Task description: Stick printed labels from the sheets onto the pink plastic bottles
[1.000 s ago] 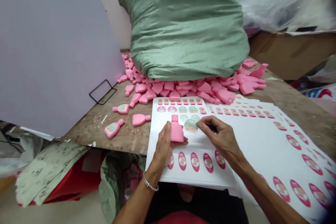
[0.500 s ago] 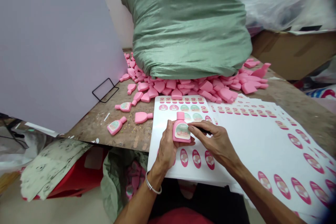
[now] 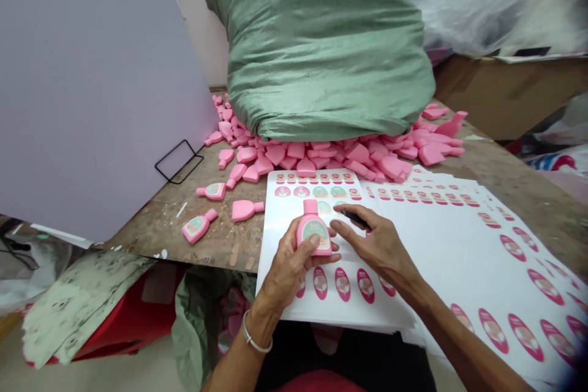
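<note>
My left hand [image 3: 285, 271] is wrapped around a small pink plastic bottle [image 3: 314, 226], held upright above the sticker sheets. A green and cream label covers the bottle's front, and my left thumb lies on its lower part. Just to the right, my right hand [image 3: 383, 250] grips a slim dark tool [image 3: 353, 217]; its kind is hard to make out. The right thumb and forefinger point toward the bottle, a little apart from it. Under both hands is a white sticker sheet [image 3: 280, 233] with rows of pink oval and green labels.
Many pink bottles [image 3: 353, 153] are heaped at the back beneath a large green sack [image 3: 321, 61]. Two labelled bottles [image 3: 196, 228] and a plain one [image 3: 245, 211] lie at left. More sticker sheets [image 3: 441, 245] spread rightward. A wire stand [image 3: 179, 162] leans by the pale panel [image 3: 92, 86].
The right fingertips have drawn back from the label, and the dark tool shows more. My left thumb has come across the label's lower part. The bottle has dropped slightly.
</note>
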Tool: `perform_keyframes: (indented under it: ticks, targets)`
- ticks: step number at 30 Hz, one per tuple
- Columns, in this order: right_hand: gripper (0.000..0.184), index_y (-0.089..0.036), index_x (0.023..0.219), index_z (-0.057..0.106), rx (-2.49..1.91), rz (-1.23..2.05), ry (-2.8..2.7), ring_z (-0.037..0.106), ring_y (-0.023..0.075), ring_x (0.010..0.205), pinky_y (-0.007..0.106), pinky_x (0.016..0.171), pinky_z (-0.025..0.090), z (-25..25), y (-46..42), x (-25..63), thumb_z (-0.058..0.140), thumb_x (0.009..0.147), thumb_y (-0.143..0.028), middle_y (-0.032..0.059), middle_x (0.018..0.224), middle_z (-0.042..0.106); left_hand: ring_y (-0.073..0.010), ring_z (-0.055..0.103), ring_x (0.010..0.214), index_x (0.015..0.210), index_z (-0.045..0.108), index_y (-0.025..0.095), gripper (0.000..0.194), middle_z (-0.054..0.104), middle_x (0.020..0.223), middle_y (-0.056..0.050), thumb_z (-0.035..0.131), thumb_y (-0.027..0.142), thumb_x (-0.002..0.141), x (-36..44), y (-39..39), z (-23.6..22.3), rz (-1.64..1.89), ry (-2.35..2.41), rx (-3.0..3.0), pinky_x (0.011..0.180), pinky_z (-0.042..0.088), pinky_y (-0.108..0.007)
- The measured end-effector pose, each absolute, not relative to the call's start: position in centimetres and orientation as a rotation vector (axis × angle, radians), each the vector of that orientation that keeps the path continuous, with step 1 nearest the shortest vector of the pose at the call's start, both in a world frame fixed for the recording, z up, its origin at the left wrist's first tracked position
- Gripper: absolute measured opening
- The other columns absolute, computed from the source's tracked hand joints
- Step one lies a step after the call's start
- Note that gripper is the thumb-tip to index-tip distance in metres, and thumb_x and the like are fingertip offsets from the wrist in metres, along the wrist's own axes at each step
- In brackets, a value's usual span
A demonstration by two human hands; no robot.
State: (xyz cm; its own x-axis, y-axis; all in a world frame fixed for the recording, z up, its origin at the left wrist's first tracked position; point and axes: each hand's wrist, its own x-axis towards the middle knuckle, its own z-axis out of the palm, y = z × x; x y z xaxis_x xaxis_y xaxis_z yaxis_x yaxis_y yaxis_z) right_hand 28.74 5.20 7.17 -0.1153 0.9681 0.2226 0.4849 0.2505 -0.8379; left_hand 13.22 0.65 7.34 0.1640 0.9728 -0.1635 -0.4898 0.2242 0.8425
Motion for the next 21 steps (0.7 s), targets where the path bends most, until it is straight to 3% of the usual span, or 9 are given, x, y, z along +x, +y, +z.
perform_keyframes:
  ticks: [3,7,9,11,14,17,21]
  targets:
    - [0.055,-0.024,0.115,0.061,-1.312,0.996,-1.696,0.064,0.0229,0.098,0.036,0.083,0.052,7.1,5.9,28.4,0.072,0.069,-0.053,0.0071,0.112,0.066,-0.0211,0.068,0.088,0.119,0.054,0.019,0.046,0.065,0.104,-0.008,0.067,0.04,0.08,13.6,0.2,7.7,1.125,0.801,0.754,0.077,0.056,-0.032]
    - [0.054,-0.018,0.109,0.064,-1.368,1.243,-1.735,0.062,0.0177,0.072,0.03,0.062,0.049,6.1,8.5,30.0,0.061,0.076,-0.06,0.0035,0.082,0.067,-0.0229,0.067,0.085,0.114,0.057,0.017,0.042,0.066,0.105,-0.012,0.066,0.041,0.08,12.5,-0.6,8.5,1.048,0.82,0.726,0.071,0.057,-0.034]
    - [0.056,-0.016,0.109,0.064,-1.493,1.035,-1.733,0.061,0.0184,0.072,0.031,0.062,0.048,5.2,11.0,32.1,0.063,0.074,-0.06,0.0049,0.084,0.067,-0.0243,0.067,0.087,0.111,0.057,0.017,0.041,0.066,0.107,-0.014,0.065,0.042,0.08,10.6,-0.7,8.3,1.093,0.979,0.765,0.075,0.057,-0.037]
    - [0.055,-0.016,0.112,0.062,-1.648,0.665,-1.732,0.062,0.0222,0.085,0.034,0.069,0.048,4.3,14.1,34.3,0.063,0.075,-0.056,0.0098,0.101,0.068,-0.0267,0.065,0.093,0.114,0.055,0.018,0.044,0.065,0.111,-0.013,0.063,0.044,0.08,7.7,-0.4,7.4,1.156,1.309,0.897,0.086,0.053,-0.042]
    - [0.045,-0.014,0.116,0.059,-1.932,0.172,-1.792,0.063,0.0284,0.089,0.037,0.068,0.045,3.3,18.6,36.8,0.06,0.08,-0.041,0.015,0.099,0.069,-0.0333,0.053,0.118,0.126,0.048,0.02,0.052,0.057,0.126,-0.014,0.059,0.044,0.081,3.3,0.7,5.4,1.161,1.901,1.227,0.104,0.037,-0.051]
    - [0.03,-0.013,0.102,0.066,-1.971,0.069,-1.882,0.063,0.03,0.084,0.035,0.062,0.042,3.2,20.5,37.6,0.058,0.078,-0.029,0.0168,0.089,0.069,-0.0381,0.033,0.135,0.137,0.038,0.016,0.061,0.04,0.143,-0.019,0.056,0.036,0.083,1.3,1.8,4.3,1.115,2.26,1.571,0.111,0.023,-0.059]
    - [0.025,-0.015,0.094,0.066,-1.817,-0.032,-2.012,0.059,0.0287,0.09,0.034,0.068,0.042,5.9,17.5,37.1,0.059,0.077,-0.031,0.0143,0.092,0.068,-0.0355,0.03,0.138,0.14,0.033,0.013,0.06,0.034,0.147,-0.022,0.053,0.031,0.087,4.6,2.6,6.3,1.163,2.244,2.038,0.11,0.027,-0.056]
